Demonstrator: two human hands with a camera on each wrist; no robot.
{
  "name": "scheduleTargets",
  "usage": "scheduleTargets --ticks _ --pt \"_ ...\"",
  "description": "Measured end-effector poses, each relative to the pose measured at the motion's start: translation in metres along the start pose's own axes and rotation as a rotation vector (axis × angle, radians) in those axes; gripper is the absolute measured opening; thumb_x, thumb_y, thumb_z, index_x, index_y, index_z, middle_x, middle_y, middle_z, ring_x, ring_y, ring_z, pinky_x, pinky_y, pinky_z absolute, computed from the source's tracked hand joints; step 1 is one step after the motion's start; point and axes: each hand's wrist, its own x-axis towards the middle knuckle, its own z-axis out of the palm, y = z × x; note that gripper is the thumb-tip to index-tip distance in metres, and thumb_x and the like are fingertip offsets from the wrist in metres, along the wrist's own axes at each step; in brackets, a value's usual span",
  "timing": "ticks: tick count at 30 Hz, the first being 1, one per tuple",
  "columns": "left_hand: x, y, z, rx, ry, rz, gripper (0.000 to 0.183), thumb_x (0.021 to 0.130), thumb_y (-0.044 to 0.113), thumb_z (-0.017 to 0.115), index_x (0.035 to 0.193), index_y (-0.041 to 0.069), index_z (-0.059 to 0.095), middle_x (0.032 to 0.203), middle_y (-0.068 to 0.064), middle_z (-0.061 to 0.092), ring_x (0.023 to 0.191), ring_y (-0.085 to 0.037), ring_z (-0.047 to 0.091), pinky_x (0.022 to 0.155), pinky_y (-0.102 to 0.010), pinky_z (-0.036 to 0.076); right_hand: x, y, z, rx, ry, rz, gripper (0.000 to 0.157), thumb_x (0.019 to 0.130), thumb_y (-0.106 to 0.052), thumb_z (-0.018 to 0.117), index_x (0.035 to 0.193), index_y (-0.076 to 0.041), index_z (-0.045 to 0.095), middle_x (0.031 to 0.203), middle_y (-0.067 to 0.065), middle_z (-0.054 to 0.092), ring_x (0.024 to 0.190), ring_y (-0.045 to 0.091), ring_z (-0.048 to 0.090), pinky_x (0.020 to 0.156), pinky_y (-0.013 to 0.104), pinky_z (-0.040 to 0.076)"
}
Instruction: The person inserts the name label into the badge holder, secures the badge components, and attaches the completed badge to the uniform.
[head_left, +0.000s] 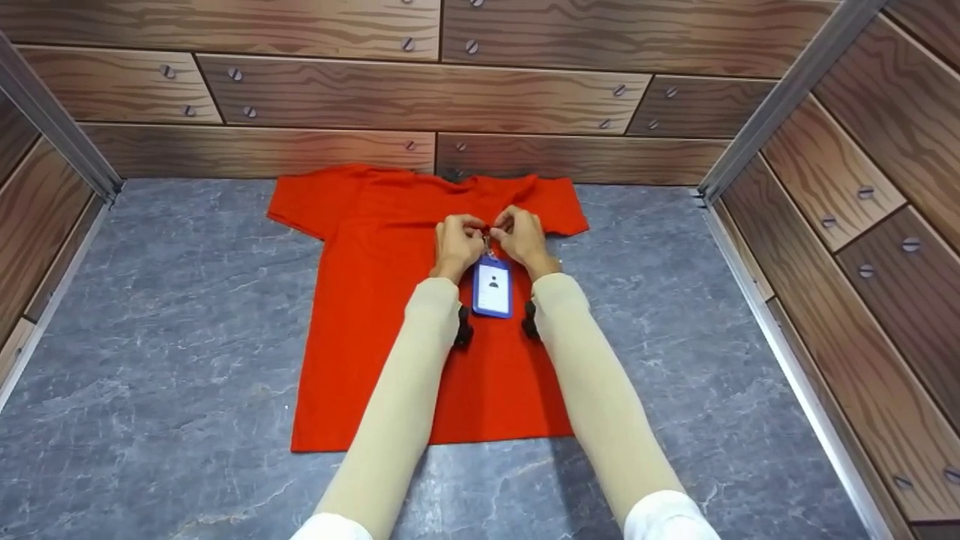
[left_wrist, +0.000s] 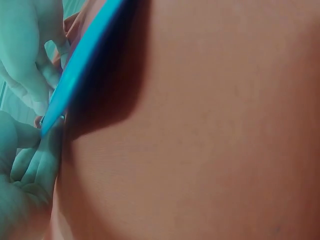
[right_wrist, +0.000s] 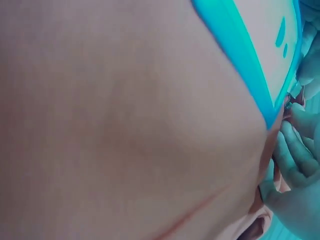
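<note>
A red T-shirt (head_left: 375, 315) lies spread flat, its collar and sleeves at the far side. On its chest rests a blue-framed ID badge (head_left: 493, 289) with a white card and a small metal clip (head_left: 487, 244) at its top. My left hand (head_left: 459, 244) pinches the clip between thumb and fingers. Just to the right, my right hand (head_left: 523, 236) pinches shirt fabric beside the clip, and the cloth there is bunched. Both sets of fingertips nearly meet. In the left wrist view the badge (left_wrist: 80, 65) is edge-on, partly hiding the fingers; the right wrist view shows the badge (right_wrist: 240, 65) tilted.
Grey marbled tabletop (head_left: 172, 322) surrounds the shirt. A wood-patterned wall (head_left: 337, 90) stands close behind the collar, with similar panels at left and right. Metal strips (head_left: 780, 337) run along the side edges. Dark wrist devices (head_left: 463, 330) sit under both forearms.
</note>
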Motion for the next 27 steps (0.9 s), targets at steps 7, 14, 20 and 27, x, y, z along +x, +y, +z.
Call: scheduleTargets --ticks 7,14,20,27 --pt "-0.0022 -0.0007 0.0016 -0.023 0.009 0.002 0.021 0.096 0.008 0.065 0.107 0.014 0.081 0.102 -0.005 0.081 0.098 -0.015 0.077 0.088 -0.031 0.06 -0.0006 0.0013 0.004 -0.031 0.059 -0.023 0.01 0.093 -0.009 0.074 0.093 0.0 0.078 0.096 0.016 0.079 0.092 0.033 0.072 0.087 0.044 0.057" --pt "-0.0033 -0.0023 0.0032 -0.045 0.029 -0.002 0.024 0.097 0.008 0.064 0.116 0.011 0.077 0.108 -0.008 0.08 0.101 -0.017 0.077 0.088 -0.032 0.061 -0.002 0.0006 0.0057 0.057 0.078 -0.056 0.006 0.09 -0.003 0.074 0.088 0.002 0.078 0.091 0.019 0.077 0.088 0.034 0.07 0.081 0.038 0.055" --pt "-0.0035 -0.0031 0.0043 -0.044 0.041 0.004 0.027 0.097 0.007 0.064 0.121 0.011 0.076 0.109 -0.009 0.08 0.102 -0.017 0.077 0.09 -0.032 0.061 -0.0034 0.0028 0.0057 0.129 0.073 -0.094 0.004 0.086 0.002 0.075 0.083 0.003 0.077 0.09 0.022 0.075 0.086 0.035 0.067 0.076 0.031 0.05" --pt "-0.004 -0.0013 0.0081 -0.074 0.06 0.002 0.029 0.095 0.004 0.063 0.118 0.012 0.078 0.108 -0.009 0.08 0.1 -0.016 0.078 0.088 -0.031 0.061 -0.0048 0.0097 0.0049 0.169 0.086 -0.135 0.004 0.085 0.007 0.075 0.082 0.005 0.077 0.09 0.025 0.073 0.086 0.037 0.066 0.079 0.033 0.051"
